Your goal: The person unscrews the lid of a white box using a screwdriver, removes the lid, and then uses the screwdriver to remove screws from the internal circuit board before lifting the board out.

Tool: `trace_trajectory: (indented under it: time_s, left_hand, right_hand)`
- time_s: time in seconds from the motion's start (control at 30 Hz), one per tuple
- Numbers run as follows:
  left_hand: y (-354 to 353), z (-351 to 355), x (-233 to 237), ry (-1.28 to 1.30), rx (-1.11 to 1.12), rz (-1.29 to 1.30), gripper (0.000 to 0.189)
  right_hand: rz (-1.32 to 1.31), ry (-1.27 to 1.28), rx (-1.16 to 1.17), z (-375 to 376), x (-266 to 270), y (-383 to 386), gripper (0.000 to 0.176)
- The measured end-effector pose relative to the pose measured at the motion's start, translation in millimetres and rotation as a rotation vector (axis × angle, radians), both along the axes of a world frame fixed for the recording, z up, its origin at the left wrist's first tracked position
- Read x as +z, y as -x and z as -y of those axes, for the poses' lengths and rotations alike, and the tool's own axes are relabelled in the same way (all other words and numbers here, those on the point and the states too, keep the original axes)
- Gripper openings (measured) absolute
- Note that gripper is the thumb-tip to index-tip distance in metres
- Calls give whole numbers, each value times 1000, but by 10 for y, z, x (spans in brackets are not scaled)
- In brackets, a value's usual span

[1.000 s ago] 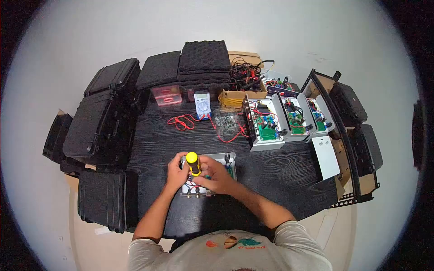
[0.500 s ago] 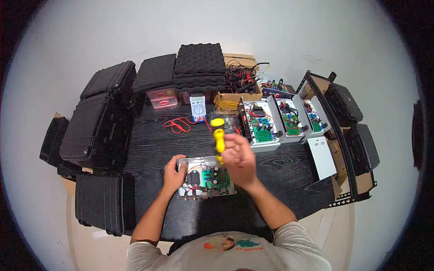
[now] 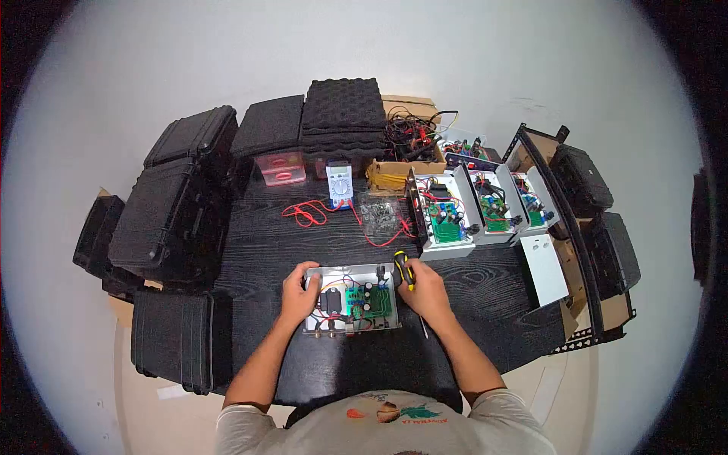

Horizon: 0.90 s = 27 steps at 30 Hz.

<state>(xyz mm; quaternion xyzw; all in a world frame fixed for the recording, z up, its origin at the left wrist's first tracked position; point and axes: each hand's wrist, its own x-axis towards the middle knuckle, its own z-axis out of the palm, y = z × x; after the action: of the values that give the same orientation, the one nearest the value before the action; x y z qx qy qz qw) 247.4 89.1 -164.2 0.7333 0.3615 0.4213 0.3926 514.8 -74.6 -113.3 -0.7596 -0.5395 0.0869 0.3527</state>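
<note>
In front of me on the black table lies an open metal enclosure with a transformer, a green circuit board and coloured wires inside. My left hand grips its left wall, thumb over the top edge. At the right end, my right hand is closed around a yellow-and-black screwdriver. The handle points away from me, and the thin shaft comes out below the hand toward me. Those right-hand fingers are close beside the enclosure's right wall.
A multimeter with red leads stands behind the enclosure, beside a clear bag of small parts. Several similar open units line the back right, near a white panel. Black cases stack at left; a cable box stands behind.
My right hand has come down from above the enclosure to its right side, still holding the screwdriver, now turned shaft toward me. My left hand stays on the left wall.
</note>
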Motion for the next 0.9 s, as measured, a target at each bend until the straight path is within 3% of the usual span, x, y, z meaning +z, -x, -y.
trace_trajectory:
  time_s: [0.17,0.27,0.37,0.47,0.57,0.6,0.7,0.8,0.83,0.9]
  left_hand:
    - [18,-1,-12,4,5,-22,22]
    - [17,34,77,9,-6,-18,21]
    - [14,21,36,13,-21,21,21]
    - [13,22,39,-7,-23,11,21]
    - [17,24,57,-27,-22,24,20]
    - [19,24,50,-29,-24,37,20]
    - [81,-60,-103,-2,-116,104,32]
    - [129,-110,-206,345,-237,523,63]
    - [152,-99,-189,341,-263,553,90]
    - [145,-54,-89,259,-292,670,98]
  right_hand:
    - [138,215,-102,-49,205,107,38]
    - [164,6,-17,-57,364,238,50]
    - [291,-84,395,-144,582,425,75]
    - [439,-28,558,-206,532,679,99]
    - [527,107,673,-319,501,788,112]
    - [491,96,689,-359,491,795,108]
    - [402,98,729,-417,522,779,103]
    - [297,51,740,-375,638,688,103]
    - [230,-22,744,-372,652,647,100]
    - [92,-165,745,-368,677,581,93]
